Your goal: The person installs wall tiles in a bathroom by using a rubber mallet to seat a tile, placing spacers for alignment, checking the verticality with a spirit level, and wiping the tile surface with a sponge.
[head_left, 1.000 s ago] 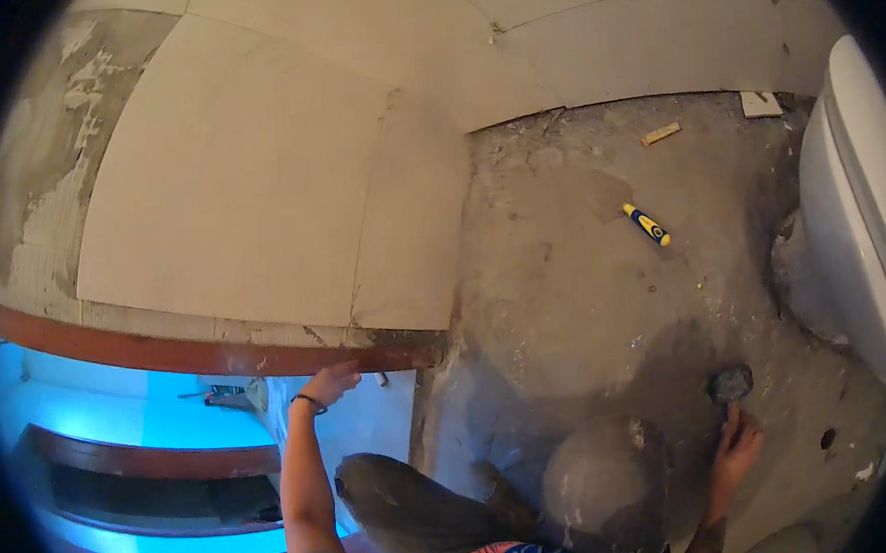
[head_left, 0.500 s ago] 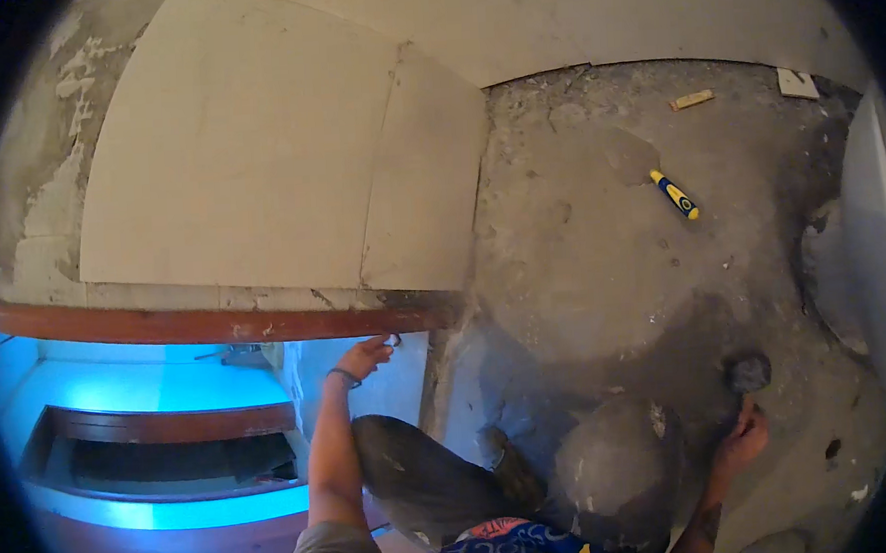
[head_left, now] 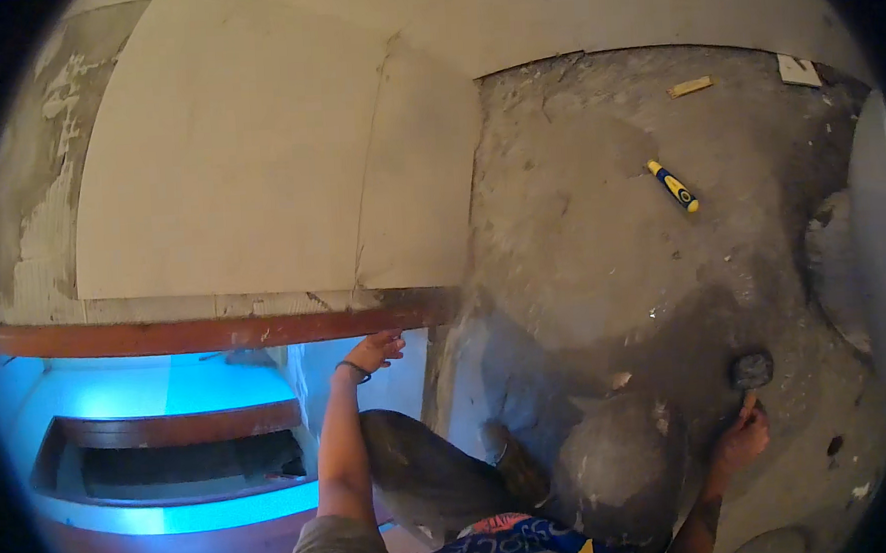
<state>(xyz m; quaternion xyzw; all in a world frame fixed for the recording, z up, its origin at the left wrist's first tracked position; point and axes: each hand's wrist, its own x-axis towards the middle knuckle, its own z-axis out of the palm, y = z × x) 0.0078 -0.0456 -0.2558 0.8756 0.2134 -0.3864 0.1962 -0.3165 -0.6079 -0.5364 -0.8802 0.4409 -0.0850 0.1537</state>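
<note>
While the right hand [head_left: 741,437] is grasping the dark-headed mallet [head_left: 751,368] well to the right of the reddish-brown beam [head_left: 166,337] and nearer the person, the left hand [head_left: 374,352] is sitting just beside that beam's right end, fingers loosely bent, though I cannot tell whether they're grasping anything. Off to the beam's right and farther from the person, the yellow-and-blue tool [head_left: 673,186] is lying on the floor [head_left: 562,260]; at the mallet, a firm, relaxed grip farther from the head is looking likely to give better control.
</note>
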